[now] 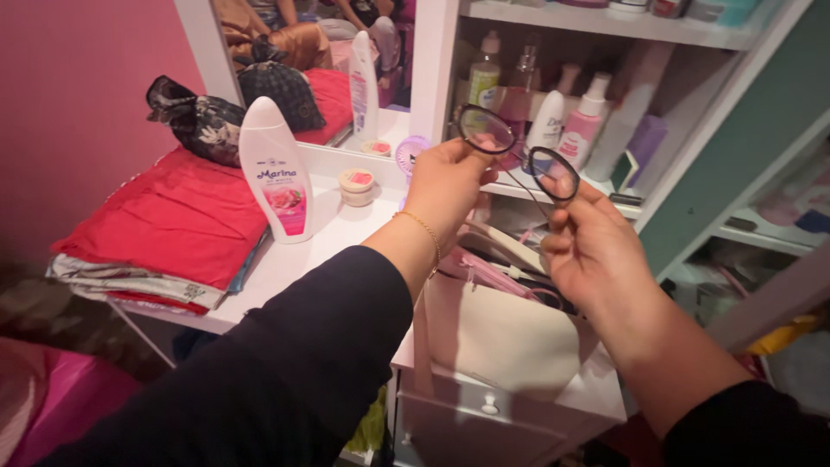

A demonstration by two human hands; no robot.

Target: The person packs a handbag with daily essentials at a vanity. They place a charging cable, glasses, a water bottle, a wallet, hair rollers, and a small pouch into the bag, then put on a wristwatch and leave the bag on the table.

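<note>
Both my hands hold up a pair of dark round-framed eyeglasses [519,147] in front of a white shelf unit. My left hand [445,186], with a thin gold bracelet on the wrist, grips the frame by the left lens. My right hand [596,251] pinches the frame by the right lens, and one thin temple arm hangs down past its fingers. Below the hands lies a cream bag [501,337] with pink straps on the white dresser top [285,259].
A tall white lotion bottle [278,169] and a small round jar [356,186] stand on the dresser. Folded red cloth [169,220] and a dark patterned pouch [201,121] lie at left. Bottles [562,117] fill the shelf behind. A mirror [320,60] stands at back. A drawer knob [490,403] shows below.
</note>
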